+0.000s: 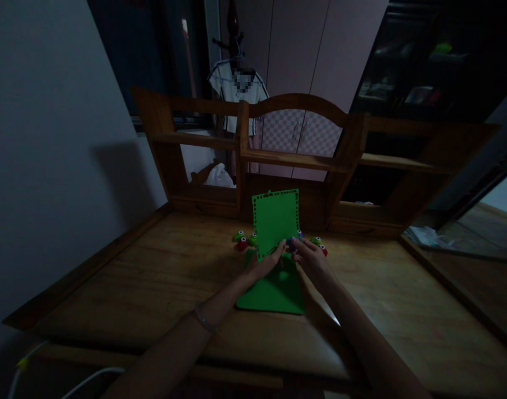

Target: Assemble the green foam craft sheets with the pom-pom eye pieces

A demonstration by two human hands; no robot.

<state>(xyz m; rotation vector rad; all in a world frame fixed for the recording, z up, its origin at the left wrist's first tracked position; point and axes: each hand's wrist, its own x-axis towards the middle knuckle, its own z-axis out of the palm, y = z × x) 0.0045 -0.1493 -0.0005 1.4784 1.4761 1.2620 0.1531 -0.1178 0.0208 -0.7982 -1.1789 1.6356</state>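
My left hand [266, 265] grips the lower edge of a green sheet [276, 221], which stands tilted upright above the desk. Dark dots run along the sheet's edges. Close by, my right hand [312, 256] pinches a small dark blue piece [291, 244] at the sheet's lower right corner; its kind is hard to make out. Beneath both hands a second green sheet or mat [274, 293] lies flat. Small green and red toy-like pieces with white eye-like tops stand behind, among them a red one [242, 244] on the left and a green one [316, 241] on the right.
The wooden desk [153, 277] carries a raised shelf unit [295, 160] along its back. A wall [41, 166] bounds the left side. White cables [95, 377] hang by the front left edge, and crumpled plastic [428, 237] lies beyond the right edge.
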